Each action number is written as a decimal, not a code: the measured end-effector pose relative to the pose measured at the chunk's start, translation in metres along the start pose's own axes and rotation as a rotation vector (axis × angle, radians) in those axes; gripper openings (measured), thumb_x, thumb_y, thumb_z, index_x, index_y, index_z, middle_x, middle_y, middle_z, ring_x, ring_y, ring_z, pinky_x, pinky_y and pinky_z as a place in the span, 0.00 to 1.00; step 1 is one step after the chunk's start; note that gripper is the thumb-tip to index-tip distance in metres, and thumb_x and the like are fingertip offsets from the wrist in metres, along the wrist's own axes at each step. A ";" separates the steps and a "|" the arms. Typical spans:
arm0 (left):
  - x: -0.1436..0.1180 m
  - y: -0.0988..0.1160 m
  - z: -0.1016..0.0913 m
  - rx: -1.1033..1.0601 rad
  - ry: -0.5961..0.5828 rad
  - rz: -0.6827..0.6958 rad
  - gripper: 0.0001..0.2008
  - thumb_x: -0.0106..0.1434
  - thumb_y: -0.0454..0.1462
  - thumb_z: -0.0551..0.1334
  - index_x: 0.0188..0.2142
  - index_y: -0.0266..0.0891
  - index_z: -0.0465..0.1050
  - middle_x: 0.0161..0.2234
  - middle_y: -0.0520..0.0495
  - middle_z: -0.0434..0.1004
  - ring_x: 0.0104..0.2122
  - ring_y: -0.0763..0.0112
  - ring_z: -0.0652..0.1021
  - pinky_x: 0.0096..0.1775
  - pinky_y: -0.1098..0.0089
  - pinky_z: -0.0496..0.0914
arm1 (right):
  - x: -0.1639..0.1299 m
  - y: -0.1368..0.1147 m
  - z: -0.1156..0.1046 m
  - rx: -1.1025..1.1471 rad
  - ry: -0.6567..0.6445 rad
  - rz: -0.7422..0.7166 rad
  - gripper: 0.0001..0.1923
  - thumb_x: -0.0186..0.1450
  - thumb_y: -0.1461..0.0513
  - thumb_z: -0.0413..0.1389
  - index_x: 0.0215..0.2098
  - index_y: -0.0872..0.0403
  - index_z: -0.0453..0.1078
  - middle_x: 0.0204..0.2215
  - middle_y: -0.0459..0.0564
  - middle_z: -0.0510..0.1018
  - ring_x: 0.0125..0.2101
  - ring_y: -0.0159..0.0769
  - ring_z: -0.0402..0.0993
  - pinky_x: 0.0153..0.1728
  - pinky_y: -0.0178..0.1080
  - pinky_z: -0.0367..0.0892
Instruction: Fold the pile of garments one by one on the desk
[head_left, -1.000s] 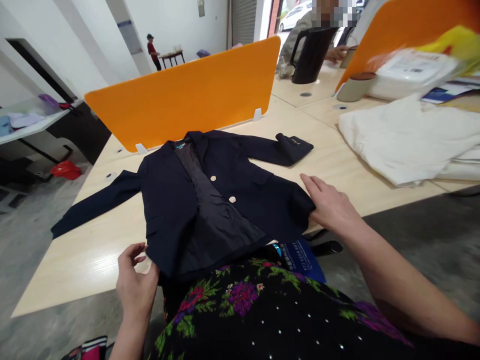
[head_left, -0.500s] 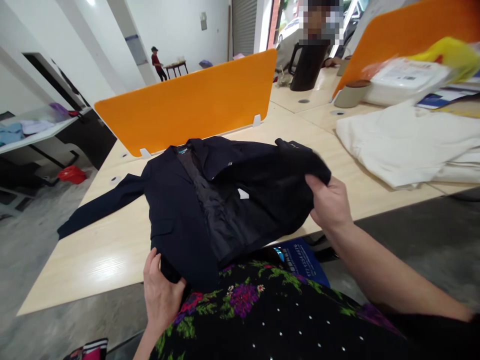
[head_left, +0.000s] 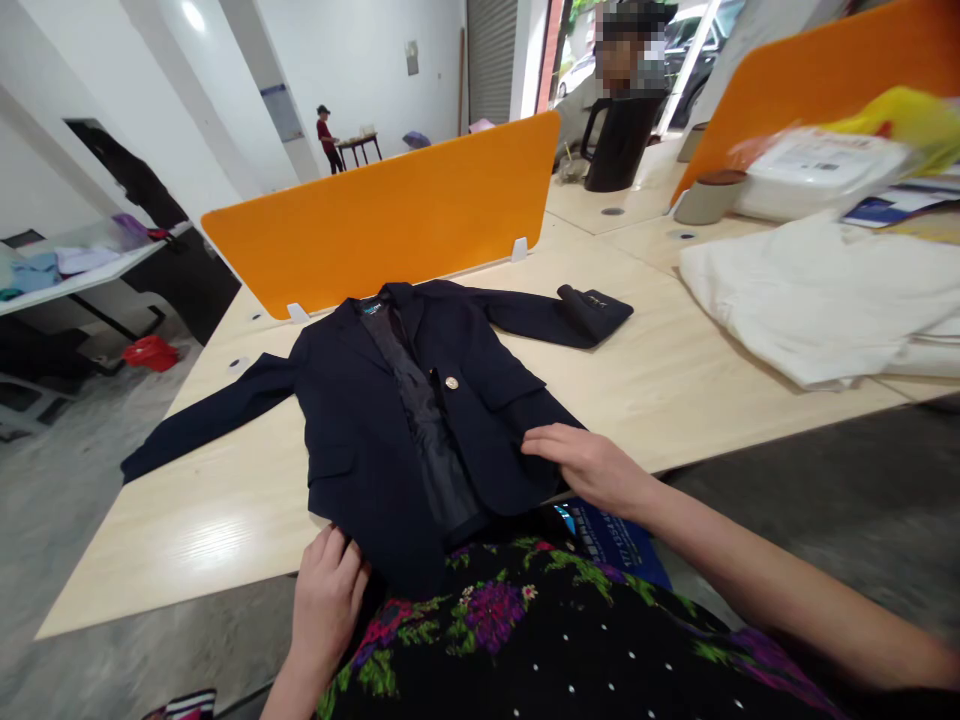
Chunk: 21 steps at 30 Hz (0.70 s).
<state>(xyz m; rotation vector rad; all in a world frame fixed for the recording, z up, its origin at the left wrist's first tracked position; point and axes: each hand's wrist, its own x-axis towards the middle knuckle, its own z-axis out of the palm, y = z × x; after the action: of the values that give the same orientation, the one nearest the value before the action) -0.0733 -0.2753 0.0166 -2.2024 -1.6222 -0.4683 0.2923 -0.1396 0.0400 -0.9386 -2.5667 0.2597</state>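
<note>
A dark navy blazer [head_left: 360,420] lies face up on the light wood table [head_left: 225,520], its front parted over a dark lining. One gold button [head_left: 451,383] shows on the front panel at right. Its sleeves stretch out to both sides, and the right-hand cuff [head_left: 600,312] is bent over. My left hand [head_left: 328,590] is closed on the lower left hem, over the table's front edge. At the lower right hem, my right hand [head_left: 589,468] has its fingers curled over the cloth; its thumb is hidden.
An orange divider [head_left: 390,210] stands behind the blazer. Folded white cloth [head_left: 817,290] lies at right, near a white package [head_left: 825,165]. A black jug [head_left: 619,140] stands at the back, before a person. Another person [head_left: 328,138] stands far off.
My right hand has moved left and down, bringing the lifted right front panel down flat, so the button and right sleeve now show. My left hand stays at the left hem.
</note>
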 end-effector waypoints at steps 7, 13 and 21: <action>0.000 0.002 -0.008 -0.136 0.141 -0.294 0.09 0.65 0.32 0.50 0.32 0.41 0.66 0.26 0.51 0.68 0.26 0.70 0.71 0.29 0.70 0.65 | 0.005 -0.011 -0.008 -0.136 -0.249 0.023 0.32 0.51 0.72 0.54 0.54 0.51 0.70 0.55 0.55 0.71 0.49 0.49 0.70 0.43 0.48 0.71; -0.026 0.001 -0.032 -0.158 0.454 -0.760 0.13 0.65 0.40 0.54 0.46 0.37 0.67 0.36 0.45 0.73 0.32 0.67 0.75 0.33 0.69 0.67 | 0.007 -0.013 -0.025 0.053 -0.305 0.010 0.28 0.54 0.62 0.63 0.54 0.49 0.70 0.56 0.56 0.70 0.52 0.51 0.69 0.48 0.49 0.69; -0.053 0.007 -0.027 0.066 0.210 -0.353 0.13 0.65 0.32 0.52 0.47 0.41 0.67 0.33 0.48 0.75 0.28 0.72 0.76 0.29 0.74 0.66 | 0.106 -0.049 -0.004 0.730 -0.152 0.208 0.19 0.63 0.63 0.54 0.53 0.54 0.68 0.43 0.51 0.78 0.39 0.35 0.76 0.43 0.38 0.70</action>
<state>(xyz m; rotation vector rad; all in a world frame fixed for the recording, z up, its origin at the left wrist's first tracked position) -0.0828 -0.3349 0.0146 -1.7549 -1.8816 -0.7052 0.1918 -0.1069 0.0903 -0.9014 -2.1978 1.2615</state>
